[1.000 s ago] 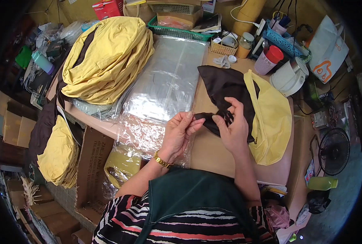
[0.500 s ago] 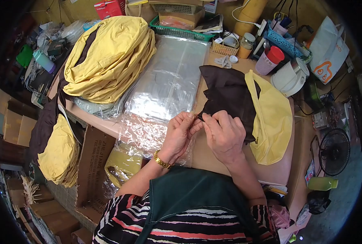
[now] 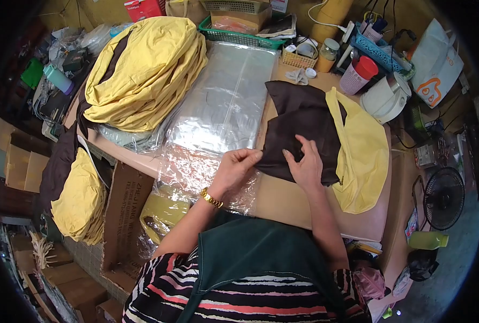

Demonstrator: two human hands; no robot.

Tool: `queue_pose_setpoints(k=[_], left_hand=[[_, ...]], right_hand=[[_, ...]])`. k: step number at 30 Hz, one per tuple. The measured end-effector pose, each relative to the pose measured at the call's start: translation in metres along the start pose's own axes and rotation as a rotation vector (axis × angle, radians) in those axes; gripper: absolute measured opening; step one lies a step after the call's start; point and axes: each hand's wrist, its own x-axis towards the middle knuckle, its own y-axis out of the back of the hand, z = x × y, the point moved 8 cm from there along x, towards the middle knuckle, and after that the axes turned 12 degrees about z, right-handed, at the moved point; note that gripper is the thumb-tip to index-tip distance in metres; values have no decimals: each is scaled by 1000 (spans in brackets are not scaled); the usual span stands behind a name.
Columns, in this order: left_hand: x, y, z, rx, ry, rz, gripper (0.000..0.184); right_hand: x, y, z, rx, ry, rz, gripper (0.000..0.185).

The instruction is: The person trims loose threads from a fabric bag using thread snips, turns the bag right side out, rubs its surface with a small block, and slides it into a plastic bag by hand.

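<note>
A dark brown cloth (image 3: 298, 116) lies on the table with a yellow cloth part (image 3: 363, 156) at its right side. My left hand (image 3: 237, 171), with a gold band at the wrist, pinches the lower left edge of the dark cloth between thumb and fingertips. Over the middle of the dark cloth is my right hand (image 3: 305, 164), its thumb and fingers apart and nothing between them. Left of the cloth, clear plastic bags (image 3: 218, 102) lie in a flat stack, and a loose clear sheet reaches under my left forearm.
A tall pile of folded yellow cloth (image 3: 142, 75) stands at the back left. Along the back are a green basket (image 3: 237, 37), a jar (image 3: 327, 54), a red cup (image 3: 365, 68) and a white kettle (image 3: 385, 99). A fan (image 3: 443, 198) stands at the right.
My right hand has let go near my left fingertips, moved right and opened. The dark cloth's lower left part now lies spread toward my left hand.
</note>
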Motion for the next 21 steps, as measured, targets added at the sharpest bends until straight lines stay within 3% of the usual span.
queue_pose_setpoints(k=[3, 6, 10, 15, 18, 21], left_hand=[[4, 10, -10, -27, 8, 61, 16], [1, 14, -5, 144, -31, 53, 17], [-1, 20, -8, -133, 109, 61, 19], [-5, 27, 0, -9, 56, 89, 22], [-7, 18, -3, -52, 95, 10, 22], [-13, 14, 7, -161, 115, 37, 22]], right_hand=[[-14, -2, 24, 63, -21, -113, 41], [-20, 0, 30, 139, -76, -214, 32], [-21, 7, 27, 184, -1, -252, 31], [-23, 6, 28, 216, 16, -287, 32], [-16, 15, 15, 116, -133, -259, 29], [-11, 27, -36, 95, 64, -157, 23]])
